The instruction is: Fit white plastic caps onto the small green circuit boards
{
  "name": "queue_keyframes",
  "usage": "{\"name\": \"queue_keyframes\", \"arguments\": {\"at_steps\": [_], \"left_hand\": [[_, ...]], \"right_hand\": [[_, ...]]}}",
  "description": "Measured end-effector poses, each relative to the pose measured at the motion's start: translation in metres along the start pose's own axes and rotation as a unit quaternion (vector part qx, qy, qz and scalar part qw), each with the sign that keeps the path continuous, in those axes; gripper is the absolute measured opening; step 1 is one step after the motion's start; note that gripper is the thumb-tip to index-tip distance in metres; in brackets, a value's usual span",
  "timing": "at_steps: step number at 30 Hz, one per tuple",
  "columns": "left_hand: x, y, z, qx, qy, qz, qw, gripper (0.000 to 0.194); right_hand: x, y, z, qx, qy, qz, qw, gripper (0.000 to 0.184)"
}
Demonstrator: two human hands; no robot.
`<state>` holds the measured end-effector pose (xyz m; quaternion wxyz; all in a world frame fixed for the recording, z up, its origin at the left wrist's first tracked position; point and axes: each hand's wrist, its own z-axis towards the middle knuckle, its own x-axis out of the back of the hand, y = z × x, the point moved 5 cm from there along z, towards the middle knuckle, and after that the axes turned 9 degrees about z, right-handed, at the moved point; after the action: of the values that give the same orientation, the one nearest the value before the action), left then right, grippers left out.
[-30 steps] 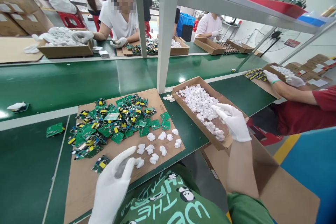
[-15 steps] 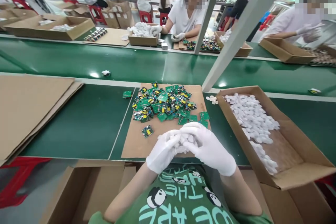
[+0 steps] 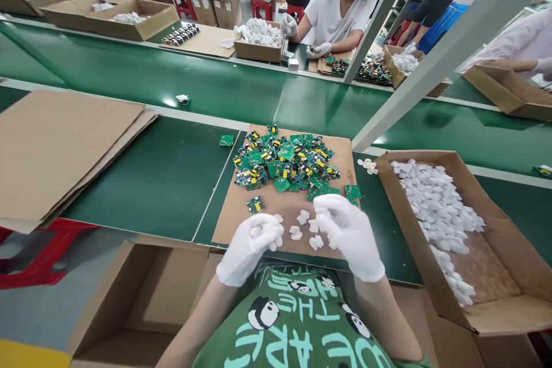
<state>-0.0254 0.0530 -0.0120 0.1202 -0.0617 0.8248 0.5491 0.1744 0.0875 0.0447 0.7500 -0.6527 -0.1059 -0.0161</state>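
My left hand [image 3: 250, 247], in a white glove, is closed around several small white plastic pieces, some showing between the fingers. My right hand [image 3: 351, 238], gloved too, has its fingers curled together over the board's right side; what they hold is hidden. Between the hands, several loose white pieces [image 3: 316, 241] lie on the cardboard sheet [image 3: 228, 221]. Behind them is a heap of green circuit boards [image 3: 287, 155] with yellow and black components. One circuit board [image 3: 256, 204] lies apart, just beyond my left hand.
A cardboard box [image 3: 500, 267] of white pieces stands at the right, beside a few pale discs [image 3: 368, 166]. Stacked cardboard sheets [image 3: 64, 149] lie left. A metal post [image 3: 414, 63] rises behind the heap. Across the green conveyor [image 3: 241, 89], a co-worker [image 3: 336, 17] sits.
My right hand has come from the box to the cardboard sheet. Both hands met around a cluster of white pieces, then moved apart, uncovering loose pieces between them. The view swung left.
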Motion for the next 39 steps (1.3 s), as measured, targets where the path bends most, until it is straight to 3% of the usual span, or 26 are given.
{"name": "queue_keyframes", "arguments": {"at_steps": [2, 5, 9, 11, 14, 17, 19, 22, 27, 32, 34, 37, 39], "left_hand": [[0.021, 0.001, -0.003, 0.017, 0.069, -0.024, 0.997, 0.028], [0.042, 0.003, -0.006, 0.019, 0.129, -0.046, 0.990, 0.028], [0.040, 0.008, -0.004, 0.004, 0.106, -0.081, 0.991, 0.037], [0.032, 0.009, -0.003, -0.006, 0.079, -0.101, 0.992, 0.041], [0.021, 0.006, -0.001, -0.013, 0.060, -0.091, 0.994, 0.038], [0.015, 0.001, 0.000, -0.021, 0.069, -0.055, 0.996, 0.038], [0.011, 0.001, 0.002, -0.029, 0.062, -0.023, 0.997, 0.039], [0.005, 0.003, 0.003, -0.032, 0.044, 0.026, 0.998, 0.034], [0.001, 0.002, 0.003, 0.004, -0.005, 0.057, 0.998, 0.034], [0.007, -0.005, 0.003, 0.013, -0.015, 0.059, 0.998, 0.032], [0.013, -0.006, 0.004, 0.012, 0.000, 0.060, 0.998, 0.029], [0.029, -0.006, 0.002, 0.013, 0.069, 0.000, 0.998, 0.030], [0.037, -0.005, 0.001, 0.015, 0.089, -0.081, 0.993, 0.033]], "right_hand": [[0.001, 0.009, 0.003, -0.027, 0.012, -0.001, 1.000, 0.037], [-0.014, 0.020, 0.007, -0.015, -0.026, -0.081, 0.996, 0.037], [-0.045, 0.034, 0.016, 0.046, -0.078, -0.311, 0.946, 0.027], [-0.054, 0.037, 0.020, 0.072, -0.103, -0.364, 0.923, 0.015], [-0.053, 0.029, 0.021, 0.103, -0.110, -0.365, 0.919, 0.012], [-0.051, 0.009, 0.014, 0.138, -0.112, -0.294, 0.939, 0.033], [-0.056, -0.001, 0.008, 0.134, -0.158, -0.221, 0.953, 0.045], [-0.066, -0.004, 0.005, 0.096, -0.207, -0.161, 0.960, 0.045], [-0.065, 0.005, 0.009, 0.049, -0.165, -0.115, 0.978, 0.027], [-0.063, 0.011, 0.010, 0.041, -0.099, -0.090, 0.990, 0.015], [-0.062, 0.013, 0.008, 0.050, -0.060, -0.100, 0.992, 0.014], [-0.059, 0.019, 0.001, 0.075, 0.005, -0.151, 0.986, 0.018], [-0.066, 0.023, -0.006, 0.125, -0.025, -0.213, 0.969, 0.020]]}}
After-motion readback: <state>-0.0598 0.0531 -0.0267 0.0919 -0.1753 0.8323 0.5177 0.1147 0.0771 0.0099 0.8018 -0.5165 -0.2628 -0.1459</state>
